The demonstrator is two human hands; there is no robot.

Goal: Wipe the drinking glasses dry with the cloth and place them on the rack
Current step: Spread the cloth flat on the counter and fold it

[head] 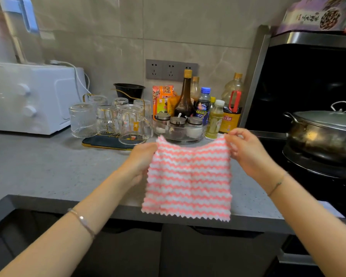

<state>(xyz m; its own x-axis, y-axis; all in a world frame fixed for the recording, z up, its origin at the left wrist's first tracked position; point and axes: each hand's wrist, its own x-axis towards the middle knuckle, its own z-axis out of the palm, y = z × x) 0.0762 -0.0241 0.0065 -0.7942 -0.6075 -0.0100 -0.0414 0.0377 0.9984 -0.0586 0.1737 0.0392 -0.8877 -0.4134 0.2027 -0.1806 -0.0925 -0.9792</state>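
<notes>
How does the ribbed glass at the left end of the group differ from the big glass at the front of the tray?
The ribbed glass has fluted walls and no print; the front glass carries small orange marks. The ribbed glass appears to stand on the counter beside the tray; the front glass stands on the tray. The front glass looks larger. Both are clear glass.

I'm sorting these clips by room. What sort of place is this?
Most likely a home kitchen: a lidded pot sits on a stove, sauce and oil bottles stand by the tiled wall, and upturned drinking glasses stand on and around a rack.
</notes>
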